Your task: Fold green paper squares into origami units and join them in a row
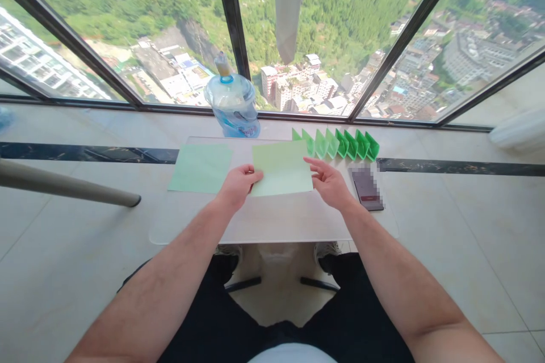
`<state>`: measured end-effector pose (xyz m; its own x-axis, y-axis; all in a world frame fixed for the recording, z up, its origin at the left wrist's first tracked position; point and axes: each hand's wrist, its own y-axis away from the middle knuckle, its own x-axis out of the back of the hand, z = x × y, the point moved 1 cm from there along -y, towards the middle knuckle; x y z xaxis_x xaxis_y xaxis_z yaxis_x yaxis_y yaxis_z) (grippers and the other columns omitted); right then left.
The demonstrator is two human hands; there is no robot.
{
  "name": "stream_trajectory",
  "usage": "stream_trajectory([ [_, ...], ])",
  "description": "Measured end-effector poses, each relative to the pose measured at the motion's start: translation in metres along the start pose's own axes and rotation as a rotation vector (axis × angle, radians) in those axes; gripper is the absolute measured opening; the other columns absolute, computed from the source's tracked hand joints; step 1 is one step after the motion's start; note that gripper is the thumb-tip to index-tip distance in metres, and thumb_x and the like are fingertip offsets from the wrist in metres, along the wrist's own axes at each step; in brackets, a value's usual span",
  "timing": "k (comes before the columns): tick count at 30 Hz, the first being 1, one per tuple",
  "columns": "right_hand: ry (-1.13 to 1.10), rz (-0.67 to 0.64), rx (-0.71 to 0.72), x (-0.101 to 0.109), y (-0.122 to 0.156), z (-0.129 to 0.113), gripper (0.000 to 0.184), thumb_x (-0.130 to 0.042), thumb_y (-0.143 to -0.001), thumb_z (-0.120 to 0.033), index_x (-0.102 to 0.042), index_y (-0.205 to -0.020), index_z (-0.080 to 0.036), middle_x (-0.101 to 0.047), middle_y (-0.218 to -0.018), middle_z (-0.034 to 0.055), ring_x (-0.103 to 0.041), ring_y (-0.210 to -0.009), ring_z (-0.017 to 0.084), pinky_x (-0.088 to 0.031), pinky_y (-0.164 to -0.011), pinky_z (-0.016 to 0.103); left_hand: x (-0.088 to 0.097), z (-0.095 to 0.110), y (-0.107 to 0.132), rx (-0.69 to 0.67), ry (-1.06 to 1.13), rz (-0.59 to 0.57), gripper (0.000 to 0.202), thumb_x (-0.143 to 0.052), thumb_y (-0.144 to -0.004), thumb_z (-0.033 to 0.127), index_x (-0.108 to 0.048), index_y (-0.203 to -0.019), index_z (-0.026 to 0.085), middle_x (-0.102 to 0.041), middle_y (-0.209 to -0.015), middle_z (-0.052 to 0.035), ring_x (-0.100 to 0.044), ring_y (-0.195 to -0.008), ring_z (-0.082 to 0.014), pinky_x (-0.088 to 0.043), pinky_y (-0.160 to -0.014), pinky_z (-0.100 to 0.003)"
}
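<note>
A pale yellow-green sheet of paper is held just over the small white table. My left hand pinches its left edge between thumb and fingers. At the sheet's right edge is my right hand, its fingers apart and the index finger stretched along the edge; whether it grips the paper I cannot tell. Left of my left hand lies a mint-green sheet stack or single sheet. Behind my right hand stands a row of several folded green paper pieces, lighter on the left, darker on the right.
A phone, partly pixelated, lies at the table's right side. Behind the table a large clear water bottle stands by the window. A grey pole reaches in from the left. My legs are below the table's front edge.
</note>
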<state>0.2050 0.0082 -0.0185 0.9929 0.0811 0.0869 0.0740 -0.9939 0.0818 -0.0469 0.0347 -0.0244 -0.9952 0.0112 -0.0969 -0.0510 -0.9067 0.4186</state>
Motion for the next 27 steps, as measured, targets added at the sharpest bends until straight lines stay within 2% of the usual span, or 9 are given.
stream_trajectory([
  [3, 0.116, -0.054, 0.051, -0.002, 0.008, 0.003, 0.050, -0.059, -0.069, -0.019, -0.074, -0.116, -0.024, -0.073, -0.090, 0.0032, -0.060, -0.068, 0.014, -0.052, -0.062, 0.028, 0.001, 0.002, 0.005, 0.020, 0.039, -0.034, 0.036, -0.082, -0.053, 0.034, -0.063, -0.077, 0.017, -0.071, -0.076, -0.0043, -0.066, -0.069, -0.0188, -0.053, -0.067, -0.033],
  [6, 0.167, 0.051, 0.127, -0.004, 0.012, 0.006, 0.035, -0.063, -0.067, -0.020, -0.079, -0.099, -0.022, -0.074, -0.102, 0.0056, -0.064, -0.079, 0.017, -0.053, -0.070, 0.030, 0.003, 0.004, 0.012, 0.010, 0.001, -0.050, 0.035, -0.079, -0.057, 0.030, -0.066, -0.085, 0.015, -0.071, -0.079, -0.0051, -0.067, -0.069, -0.0182, -0.053, -0.066, -0.031],
  [9, 0.143, 0.117, 0.111, -0.004, 0.013, 0.008, 0.019, -0.070, -0.071, -0.028, -0.079, -0.084, -0.019, -0.074, -0.088, 0.0058, -0.065, -0.077, 0.018, -0.052, -0.071, 0.031, 0.006, 0.007, 0.019, -0.004, 0.008, -0.039, 0.053, -0.072, -0.066, 0.024, -0.063, -0.118, 0.017, -0.068, -0.085, -0.0043, -0.071, -0.069, -0.0185, -0.052, -0.060, -0.028],
  [11, 0.124, 0.151, 0.078, -0.003, 0.013, 0.007, 0.016, -0.071, -0.074, -0.033, -0.078, -0.076, -0.018, -0.073, -0.076, 0.0048, -0.062, -0.068, 0.016, -0.050, -0.065, 0.029, 0.006, 0.009, 0.023, -0.043, 0.068, -0.058, 0.068, -0.068, -0.067, 0.017, -0.055, -0.133, 0.022, -0.066, -0.090, -0.0027, -0.074, -0.080, -0.0211, -0.055, -0.065, -0.029],
  [12, 0.115, 0.170, 0.061, -0.003, 0.014, 0.006, 0.017, -0.071, -0.074, -0.035, -0.077, -0.073, -0.018, -0.073, -0.073, 0.0045, -0.061, -0.065, 0.015, -0.049, -0.063, 0.028, 0.006, 0.009, 0.025, -0.076, 0.103, -0.082, 0.070, -0.069, -0.066, 0.015, -0.055, -0.134, 0.024, -0.065, -0.093, -0.0021, -0.075, -0.089, -0.0228, -0.057, -0.071, -0.030],
  [15, 0.064, 0.217, 0.015, -0.004, 0.016, 0.002, 0.020, -0.072, -0.074, -0.037, -0.076, -0.072, -0.018, -0.074, -0.073, 0.0050, -0.060, -0.061, 0.014, -0.049, -0.060, 0.027, 0.003, 0.007, 0.028, -0.169, 0.143, -0.158, 0.056, -0.078, -0.060, 0.014, -0.067, -0.114, 0.022, -0.069, -0.104, -0.0032, -0.069, -0.110, -0.0275, -0.057, -0.086, -0.036],
  [17, 0.034, 0.211, -0.009, -0.006, 0.018, -0.002, 0.022, -0.074, -0.073, -0.039, -0.076, -0.072, -0.017, -0.075, -0.073, 0.0055, -0.061, -0.061, 0.014, -0.050, -0.061, 0.027, 0.001, 0.003, 0.028, -0.206, 0.118, -0.178, 0.044, -0.086, -0.058, 0.022, -0.071, -0.100, 0.019, -0.072, -0.109, -0.0063, -0.066, -0.114, -0.0285, -0.054, -0.092, -0.038],
  [21, -0.005, 0.190, -0.038, -0.012, 0.021, -0.005, 0.025, -0.077, -0.071, -0.042, -0.073, -0.067, -0.018, -0.075, -0.071, 0.0057, -0.062, -0.060, 0.014, -0.052, -0.062, 0.028, -0.004, -0.006, 0.022, -0.243, 0.114, -0.134, 0.039, -0.088, -0.063, 0.041, -0.076, -0.090, 0.015, -0.075, -0.097, -0.0088, -0.068, -0.100, -0.0242, -0.053, -0.094, -0.041],
  [27, -0.104, 0.173, -0.042, -0.012, 0.017, 0.003, 0.030, -0.078, -0.072, -0.048, -0.073, -0.069, -0.018, -0.075, -0.073, 0.0053, -0.064, -0.063, 0.015, -0.053, -0.063, 0.029, -0.008, -0.008, 0.020, -0.262, 0.176, 0.010, 0.032, -0.090, -0.060, 0.039, -0.068, -0.061, 0.015, -0.066, -0.068, -0.0015, -0.064, -0.074, -0.0154, -0.057, -0.084, -0.036],
])
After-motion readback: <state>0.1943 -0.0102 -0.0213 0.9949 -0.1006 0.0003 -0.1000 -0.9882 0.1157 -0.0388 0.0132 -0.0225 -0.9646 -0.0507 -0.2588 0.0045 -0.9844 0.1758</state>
